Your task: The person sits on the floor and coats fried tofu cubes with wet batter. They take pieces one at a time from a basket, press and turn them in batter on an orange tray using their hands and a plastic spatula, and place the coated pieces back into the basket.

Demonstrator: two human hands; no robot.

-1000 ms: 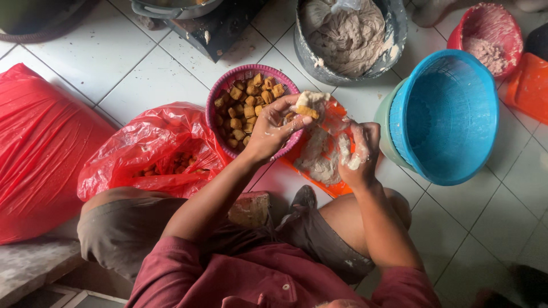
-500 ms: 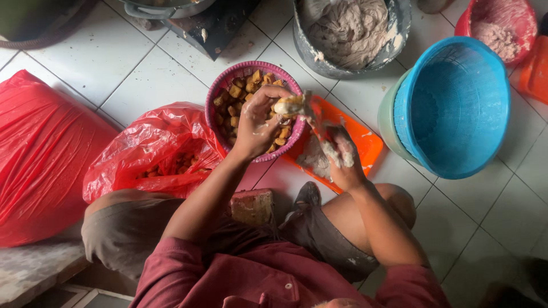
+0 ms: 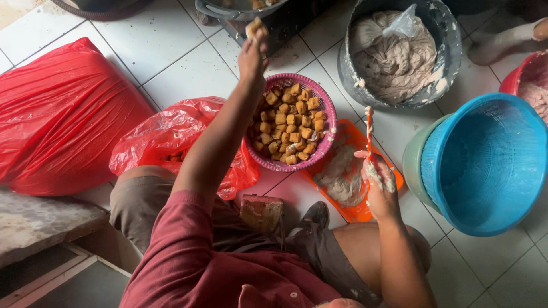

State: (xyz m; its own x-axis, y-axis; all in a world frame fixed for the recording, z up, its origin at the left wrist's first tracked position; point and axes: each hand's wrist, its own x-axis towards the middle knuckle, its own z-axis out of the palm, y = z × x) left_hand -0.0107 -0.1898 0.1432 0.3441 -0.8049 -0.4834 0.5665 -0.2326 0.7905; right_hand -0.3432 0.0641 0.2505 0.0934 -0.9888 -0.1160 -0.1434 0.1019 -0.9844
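My left hand [image 3: 253, 52] is stretched far forward, shut on a stuffed tofu piece [image 3: 256, 25] held beside the rim of a metal pot [image 3: 224, 9]. Below my forearm sits a pink basket [image 3: 330, 112] full of fried tofu cubes [image 3: 290, 122]. My right hand [image 3: 379, 183], smeared with pale paste, grips a thin paste-coated stick [image 3: 369, 132] upright over an orange tray [image 3: 365, 212]. A mound of pale paste [image 3: 339, 177] lies on that tray.
A grey bucket [image 3: 346, 77] of pale dough stands at the back. A blue basket inside a green tub [image 3: 485, 165] is at the right, a red bowl [image 3: 528, 85] behind it. Two red plastic bags [image 3: 57, 114] [image 3: 171, 137] lie at the left. A brown block [image 3: 261, 212] rests on my lap.
My left hand has carried the stuffed tofu from above the pink basket forward to the metal pot. My right hand now holds the stick upright over the orange tray.
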